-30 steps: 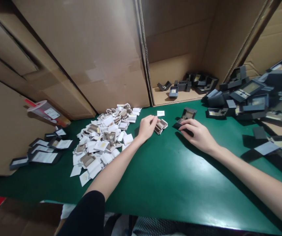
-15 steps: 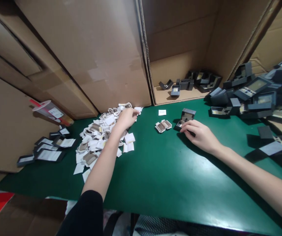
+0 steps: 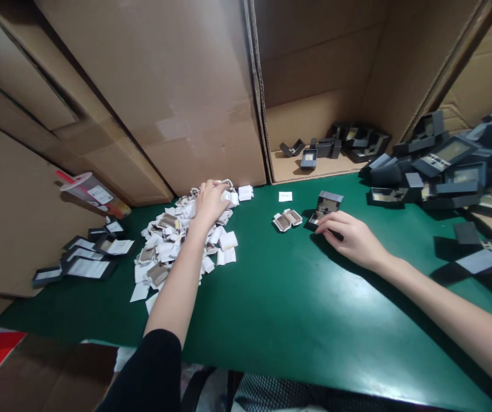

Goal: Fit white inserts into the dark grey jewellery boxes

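My left hand (image 3: 209,201) reaches into the far end of a heap of small white card inserts (image 3: 177,240) on the green table (image 3: 280,309); its fingers curl closed on one white insert at the heap's top edge. My right hand (image 3: 351,237) rests on the table with fingers bent around a small open dark grey box (image 3: 326,207), holding its near side. Between the hands lie two small white-and-brown inserts (image 3: 287,220) side by side and a single white slip (image 3: 285,196) behind them.
A heap of open dark boxes (image 3: 447,166) fills the right side. More dark boxes (image 3: 335,147) sit inside an open carton at the back. Flat dark trays with white cards (image 3: 86,260) lie at the left, beside a tipped plastic cup (image 3: 89,191). Cardboard walls stand behind.
My left hand left the two inserts in the middle and moved left to the far end of the white heap, closing on an insert. My right hand stayed on the small box.
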`<state>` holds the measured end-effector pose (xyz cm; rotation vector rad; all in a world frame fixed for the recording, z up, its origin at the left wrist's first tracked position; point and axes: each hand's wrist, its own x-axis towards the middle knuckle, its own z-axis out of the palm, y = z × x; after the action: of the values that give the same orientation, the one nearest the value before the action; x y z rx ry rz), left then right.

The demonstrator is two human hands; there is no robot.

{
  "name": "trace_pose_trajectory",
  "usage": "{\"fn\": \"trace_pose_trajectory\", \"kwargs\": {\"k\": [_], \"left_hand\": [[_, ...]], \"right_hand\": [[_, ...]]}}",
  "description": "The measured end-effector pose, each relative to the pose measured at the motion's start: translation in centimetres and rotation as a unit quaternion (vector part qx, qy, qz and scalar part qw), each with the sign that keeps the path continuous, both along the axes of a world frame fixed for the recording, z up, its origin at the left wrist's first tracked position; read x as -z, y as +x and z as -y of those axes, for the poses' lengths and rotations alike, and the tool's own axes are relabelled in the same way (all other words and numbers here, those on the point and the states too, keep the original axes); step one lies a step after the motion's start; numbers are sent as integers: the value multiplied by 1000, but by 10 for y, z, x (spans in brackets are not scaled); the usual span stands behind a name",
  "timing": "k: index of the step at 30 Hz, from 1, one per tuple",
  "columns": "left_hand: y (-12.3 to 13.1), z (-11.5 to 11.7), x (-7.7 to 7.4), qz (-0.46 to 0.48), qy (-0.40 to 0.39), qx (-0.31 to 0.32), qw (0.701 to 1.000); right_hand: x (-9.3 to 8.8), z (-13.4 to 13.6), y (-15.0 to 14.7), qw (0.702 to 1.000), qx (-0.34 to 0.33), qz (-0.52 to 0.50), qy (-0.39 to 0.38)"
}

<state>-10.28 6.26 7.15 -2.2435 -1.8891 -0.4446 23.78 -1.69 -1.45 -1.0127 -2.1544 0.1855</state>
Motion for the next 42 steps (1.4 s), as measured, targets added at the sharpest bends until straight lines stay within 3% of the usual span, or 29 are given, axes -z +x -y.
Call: {"fn": "trace_pose_trajectory", "kwargs": {"k": [9, 14, 17, 21, 24, 28, 31, 34, 36, 39, 42], "left_hand": [[-14, -5, -4, 24, 28, -40, 999], [-7, -5, -16, 83, 81, -23, 993], [6, 4, -31, 158, 100, 52, 981], [32, 26, -50, 200, 53, 220, 953], [52, 41, -54, 208, 30, 306, 928], [75, 45, -38, 226, 57, 392, 890], [92, 45, -15, 220, 57, 429, 874], [107, 47, 10, 195, 42, 467, 861], [115, 49, 25, 189, 32, 489, 851], [122, 53, 41, 190, 26, 496, 847], [124, 56, 49, 189, 19, 486, 853]], "right_hand": [[-4, 1, -3, 998, -45, 32, 25], [-7, 3, -4, 998, -50, 36, 25], [-8, 4, -4, 998, -46, 24, 30], [-10, 6, -5, 998, -30, 0, 54], [-13, 7, -6, 998, -26, -13, 47], [-14, 10, -9, 997, -53, -58, 20], [-14, 12, -13, 988, -57, -125, -72], [-13, 12, -16, 942, -56, -237, -233], [-12, 11, -17, 900, -51, -317, -296], [-12, 8, -17, 873, -37, -370, -317], [-11, 8, -17, 887, -45, -337, -312]]}}
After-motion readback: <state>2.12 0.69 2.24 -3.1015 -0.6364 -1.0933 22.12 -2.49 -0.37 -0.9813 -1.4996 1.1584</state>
